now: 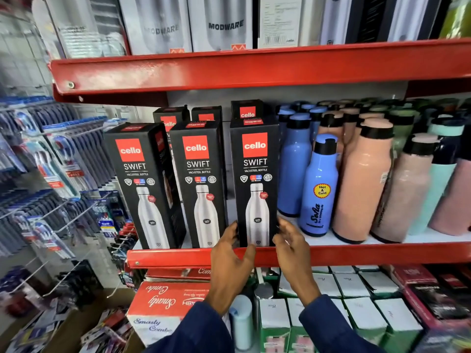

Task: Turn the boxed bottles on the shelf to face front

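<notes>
A person in dark blue sleeves reaches both hands to the base of the right boxed bottle (256,184), one of three black cartons standing along the front of a red-edged shelf (382,253) in a shop aisle. The left hand (230,253) is open, fingers by the carton's left edge; the right hand (290,243) is also open, fingers spread at its right edge, contact unclear through blur. The middle boxed bottle (200,184) faces forward, as does the left boxed bottle (145,187), which stands slightly angled. Blue and pink bottles (362,179) crowd the shelf alongside. Toothbrush packs (51,159) hang at left; white cartons (367,314) sit below.
</notes>
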